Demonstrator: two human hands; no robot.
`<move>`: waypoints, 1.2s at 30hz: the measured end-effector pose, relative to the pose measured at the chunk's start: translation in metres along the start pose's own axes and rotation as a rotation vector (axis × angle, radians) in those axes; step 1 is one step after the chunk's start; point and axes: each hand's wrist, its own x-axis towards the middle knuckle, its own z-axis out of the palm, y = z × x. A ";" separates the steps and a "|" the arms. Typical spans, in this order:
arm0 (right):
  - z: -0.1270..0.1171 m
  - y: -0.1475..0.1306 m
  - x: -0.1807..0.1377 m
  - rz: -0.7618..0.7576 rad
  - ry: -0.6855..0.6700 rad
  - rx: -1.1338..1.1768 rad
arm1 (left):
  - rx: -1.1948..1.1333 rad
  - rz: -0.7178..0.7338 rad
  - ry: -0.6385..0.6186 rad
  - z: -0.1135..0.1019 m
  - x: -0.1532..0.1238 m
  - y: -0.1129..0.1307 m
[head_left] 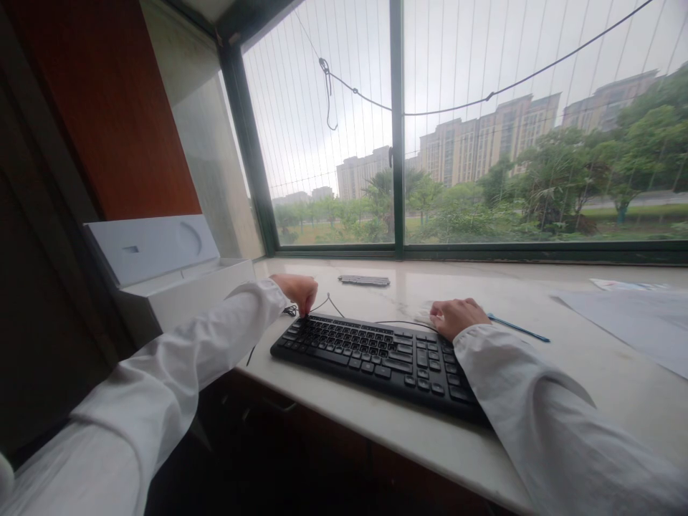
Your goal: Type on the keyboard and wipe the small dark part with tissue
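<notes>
A black keyboard (pixel 376 355) lies slanted on the pale stone sill (pixel 537 423). My left hand (pixel 297 289) is curled at the keyboard's far left corner, fingers pinched down where its thin black cable (pixel 327 304) loops out. My right hand (pixel 456 315) rests closed at the keyboard's far right edge, over a small whitish thing I cannot make out. Both arms wear white sleeves.
An open white box (pixel 161 276) stands at the left end of the sill. A small grey flat strip (pixel 364 280) lies near the window. A blue pen-like stick (pixel 519 328) lies right of my right hand. Papers (pixel 634 315) cover the right side.
</notes>
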 end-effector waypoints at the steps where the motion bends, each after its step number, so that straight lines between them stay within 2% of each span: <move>1: 0.000 0.000 0.000 0.001 -0.001 0.000 | -0.014 0.005 0.000 0.001 0.000 -0.001; 6: 0.000 0.000 0.000 0.005 -0.012 0.002 | -0.103 0.078 0.038 0.006 -0.001 -0.012; 15: 0.001 0.000 0.001 -0.005 0.001 -0.001 | -0.148 -0.001 -0.013 0.011 0.007 -0.034; 20: 0.000 0.000 0.000 -0.001 -0.005 -0.003 | -0.325 -0.089 -0.170 0.012 0.019 -0.040; 23: -0.002 -0.001 0.000 0.003 -0.015 0.002 | -0.283 -0.096 -0.252 0.010 0.024 -0.040; 28: -0.002 0.000 0.000 0.011 -0.019 0.007 | -0.201 -0.048 -0.273 0.007 0.029 -0.036; 34: -0.003 -0.001 -0.001 0.015 -0.020 -0.004 | -0.141 -0.113 -0.253 0.004 0.027 -0.029; 36: -0.004 -0.002 -0.002 0.018 -0.025 -0.011 | -0.088 -0.081 -0.185 0.003 0.026 -0.026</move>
